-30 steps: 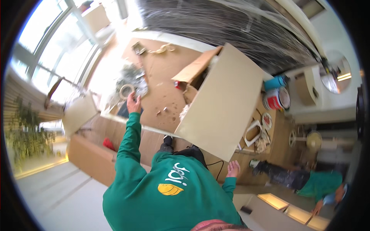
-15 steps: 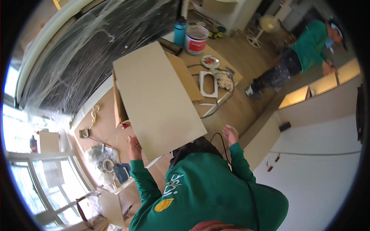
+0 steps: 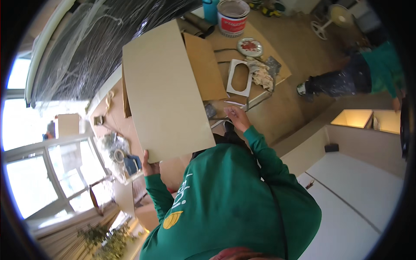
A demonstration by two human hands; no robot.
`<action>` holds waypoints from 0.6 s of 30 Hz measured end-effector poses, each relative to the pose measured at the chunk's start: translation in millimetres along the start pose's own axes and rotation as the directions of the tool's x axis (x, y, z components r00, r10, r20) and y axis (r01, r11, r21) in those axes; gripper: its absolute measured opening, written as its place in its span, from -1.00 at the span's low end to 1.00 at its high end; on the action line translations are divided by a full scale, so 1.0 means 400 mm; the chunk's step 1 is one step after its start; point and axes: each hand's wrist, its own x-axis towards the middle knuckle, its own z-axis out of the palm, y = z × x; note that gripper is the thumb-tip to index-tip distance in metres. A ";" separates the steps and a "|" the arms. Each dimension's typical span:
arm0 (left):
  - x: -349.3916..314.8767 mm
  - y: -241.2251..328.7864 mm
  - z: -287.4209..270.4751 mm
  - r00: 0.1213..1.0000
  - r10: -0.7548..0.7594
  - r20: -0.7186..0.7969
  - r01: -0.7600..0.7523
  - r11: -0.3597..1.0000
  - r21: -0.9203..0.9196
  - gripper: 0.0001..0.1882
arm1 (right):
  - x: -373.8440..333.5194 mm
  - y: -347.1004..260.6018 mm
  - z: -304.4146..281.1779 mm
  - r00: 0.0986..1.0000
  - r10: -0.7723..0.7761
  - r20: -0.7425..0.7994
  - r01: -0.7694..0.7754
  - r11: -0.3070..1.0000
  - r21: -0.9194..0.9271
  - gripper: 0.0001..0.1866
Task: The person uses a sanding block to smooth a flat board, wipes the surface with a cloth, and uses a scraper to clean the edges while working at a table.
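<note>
A large beige rectangular panel lies across a cardboard box, whose flap shows at the panel's right side. At the panel's near left corner my left hand grips the edge, part of its fingers hidden. My right hand is held off the panel's right edge, near its near end, fingers apart with nothing in them. Just beyond that hand lies a white frame with an oval opening, beside a crumpled rag.
Behind the panel stand a paint bucket and a blue bottle; a stained lid lies nearer. A tape roll is at left. At right a co-worker is by lit shelves. Plastic-wrapped dark sheeting rises far left.
My left hand has come onto the panel's near left corner. My right hand has moved forward and inward toward the panel's right side. The whole view has shifted.
</note>
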 end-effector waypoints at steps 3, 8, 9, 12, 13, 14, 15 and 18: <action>-0.034 0.058 0.099 0.970 0.183 -0.163 -0.166 0.979 0.116 -0.59 | 0.051 -0.023 0.031 0.982 -0.087 0.167 0.079 0.995 0.054 -0.76; -0.084 0.236 0.200 0.994 0.112 -0.003 -0.110 0.984 0.140 -0.59 | 0.114 -0.038 0.120 0.792 -0.311 0.525 0.487 0.841 -0.236 -0.71; -0.097 0.265 0.222 0.994 0.108 0.013 -0.109 0.985 0.134 -0.59 | 0.122 -0.050 0.150 0.713 -0.396 0.579 0.630 0.725 -0.280 -0.68; -0.143 0.339 0.296 0.960 -0.031 0.279 0.021 0.999 0.040 -0.61 | 0.118 -0.046 0.231 0.602 -0.502 0.621 0.779 0.540 -0.319 -0.63; -0.155 0.337 0.368 0.995 0.051 0.088 -0.061 0.992 0.111 -0.60 | 0.146 -0.008 0.267 0.561 -0.551 0.618 0.826 0.418 -0.378 -0.62; -0.173 0.338 0.383 0.994 0.052 0.096 -0.064 0.991 0.122 -0.60 | 0.167 0.026 0.314 0.500 -0.592 0.632 0.864 0.287 -0.414 -0.60; -0.165 0.355 0.410 0.990 0.039 0.134 -0.060 0.986 0.154 -0.59 | 0.195 0.061 0.350 0.454 -0.639 0.621 0.867 0.155 -0.473 -0.59; -0.144 0.371 0.323 0.961 -0.024 0.276 -0.023 0.986 0.165 -0.57 | 0.154 -0.079 0.506 0.709 -0.292 0.642 0.626 0.680 -0.382 -0.46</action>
